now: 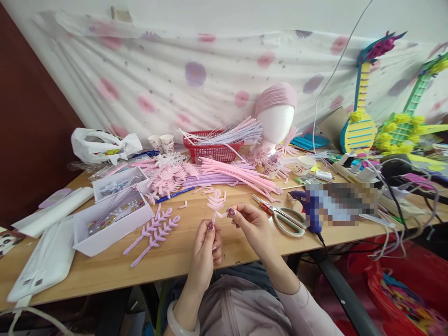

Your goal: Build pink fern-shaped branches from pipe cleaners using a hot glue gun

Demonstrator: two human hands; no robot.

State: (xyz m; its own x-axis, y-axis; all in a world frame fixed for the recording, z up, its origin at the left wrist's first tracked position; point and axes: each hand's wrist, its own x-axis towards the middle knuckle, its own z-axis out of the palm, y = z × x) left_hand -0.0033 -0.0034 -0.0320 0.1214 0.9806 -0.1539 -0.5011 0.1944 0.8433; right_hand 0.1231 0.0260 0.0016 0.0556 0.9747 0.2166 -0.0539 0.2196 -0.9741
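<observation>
My left hand (207,245) pinches the stem of a pink pipe-cleaner sprig (216,200), which stands upright with looped leaves at its top. Beside it, my right hand (250,224) is closed, thumb and finger pinching a short pale pink pipe-cleaner piece (221,215) against the sprig's side. To the left lie finished-looking lilac pipe-cleaner sprigs (156,233) with paired leaves. A small bent pink piece (183,204) rests on the wood. Scissors (289,219) with pale handles lie just right of my right hand.
Behind are bundles of pink pipe cleaners (238,175) and a red basket (213,153). A foam head (276,119) stands at the back. White boxes (112,224) with beads sit left; a blue glue gun (311,210) with its cord lies right on the table (105,268).
</observation>
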